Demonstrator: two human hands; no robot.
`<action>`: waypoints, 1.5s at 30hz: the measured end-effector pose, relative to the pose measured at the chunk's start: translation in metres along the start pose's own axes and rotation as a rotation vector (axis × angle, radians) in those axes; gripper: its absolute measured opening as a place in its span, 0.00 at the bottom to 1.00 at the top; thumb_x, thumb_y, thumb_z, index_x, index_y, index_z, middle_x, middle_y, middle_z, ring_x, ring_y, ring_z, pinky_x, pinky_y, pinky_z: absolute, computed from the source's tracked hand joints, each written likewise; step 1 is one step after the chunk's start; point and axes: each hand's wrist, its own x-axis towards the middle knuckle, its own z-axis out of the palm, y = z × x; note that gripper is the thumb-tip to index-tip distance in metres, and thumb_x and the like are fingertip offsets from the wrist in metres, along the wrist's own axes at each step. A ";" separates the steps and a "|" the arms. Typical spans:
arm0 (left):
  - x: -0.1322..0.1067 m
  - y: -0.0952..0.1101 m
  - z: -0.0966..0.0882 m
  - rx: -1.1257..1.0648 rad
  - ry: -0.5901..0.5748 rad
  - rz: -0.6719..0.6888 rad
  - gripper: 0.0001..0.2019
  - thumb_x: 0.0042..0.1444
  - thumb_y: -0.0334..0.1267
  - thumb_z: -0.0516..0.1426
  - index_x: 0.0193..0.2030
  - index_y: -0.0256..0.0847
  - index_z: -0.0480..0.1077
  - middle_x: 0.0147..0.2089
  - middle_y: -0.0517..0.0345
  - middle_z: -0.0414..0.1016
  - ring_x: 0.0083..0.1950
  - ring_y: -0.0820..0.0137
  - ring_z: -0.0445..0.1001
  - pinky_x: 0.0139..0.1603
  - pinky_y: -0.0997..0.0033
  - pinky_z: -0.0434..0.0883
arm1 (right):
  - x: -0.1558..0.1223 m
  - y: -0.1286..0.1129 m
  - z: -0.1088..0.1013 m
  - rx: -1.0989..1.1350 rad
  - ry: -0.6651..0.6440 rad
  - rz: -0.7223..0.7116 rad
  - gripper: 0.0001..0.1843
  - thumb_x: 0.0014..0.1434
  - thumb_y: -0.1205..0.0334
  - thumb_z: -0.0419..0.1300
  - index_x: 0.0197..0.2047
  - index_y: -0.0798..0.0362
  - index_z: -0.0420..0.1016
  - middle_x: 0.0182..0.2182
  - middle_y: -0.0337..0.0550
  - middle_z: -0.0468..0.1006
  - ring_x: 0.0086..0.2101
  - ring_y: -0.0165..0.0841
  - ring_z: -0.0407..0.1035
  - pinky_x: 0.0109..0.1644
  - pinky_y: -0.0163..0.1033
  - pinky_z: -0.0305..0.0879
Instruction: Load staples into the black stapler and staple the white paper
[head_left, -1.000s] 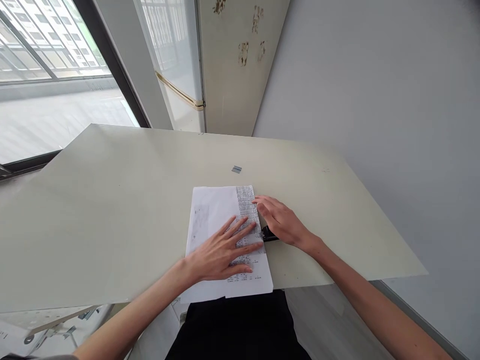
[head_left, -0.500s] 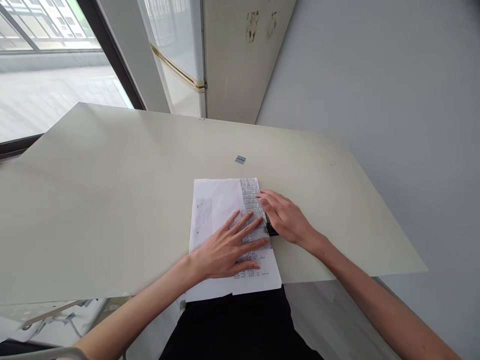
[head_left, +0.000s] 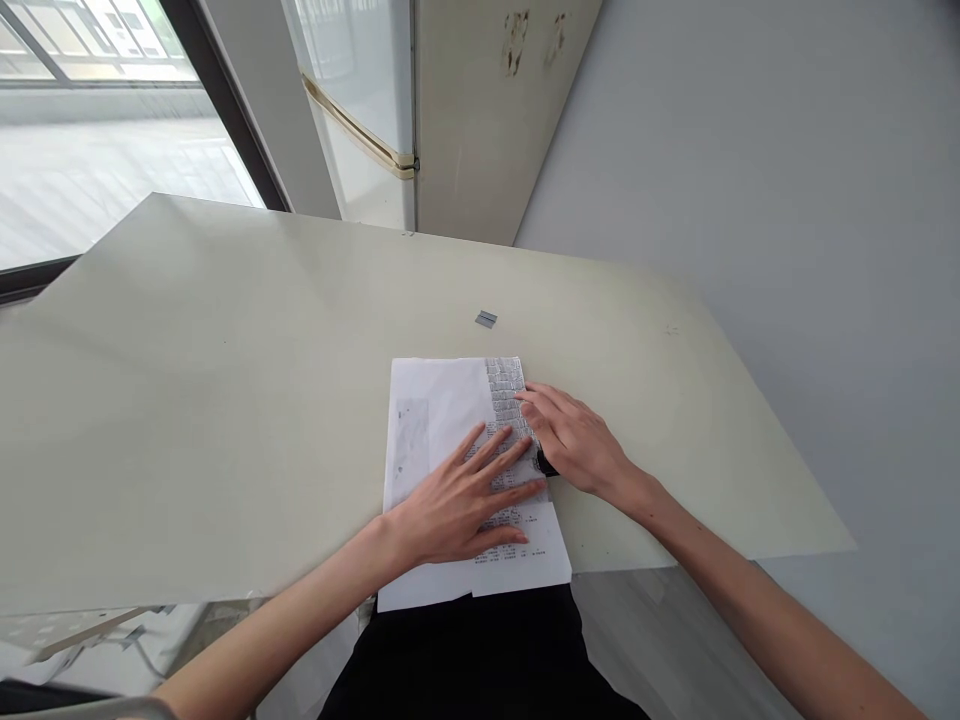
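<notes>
A stack of printed white paper sheets lies on the pale table, its near end hanging over the front edge. My left hand lies flat on the paper with fingers spread. My right hand rests at the paper's right edge, fingers extended onto the printed strip. Under its palm shows a small part of a black object, possibly a stapler; most of it is hidden.
A small grey strip of staples lies on the table beyond the paper. A cream fridge stands behind the table, a grey wall at the right, a window at the left.
The paper and both hands sit slightly further right in the picture as the camera shifted. My right hand now covers more of the black object.
</notes>
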 end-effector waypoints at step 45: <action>0.000 0.002 0.003 -0.038 -0.023 -0.024 0.31 0.72 0.58 0.54 0.77 0.50 0.60 0.84 0.55 0.37 0.83 0.49 0.38 0.82 0.38 0.42 | -0.003 0.002 -0.011 0.143 -0.016 0.035 0.31 0.77 0.39 0.39 0.65 0.39 0.75 0.70 0.38 0.70 0.70 0.45 0.62 0.75 0.57 0.56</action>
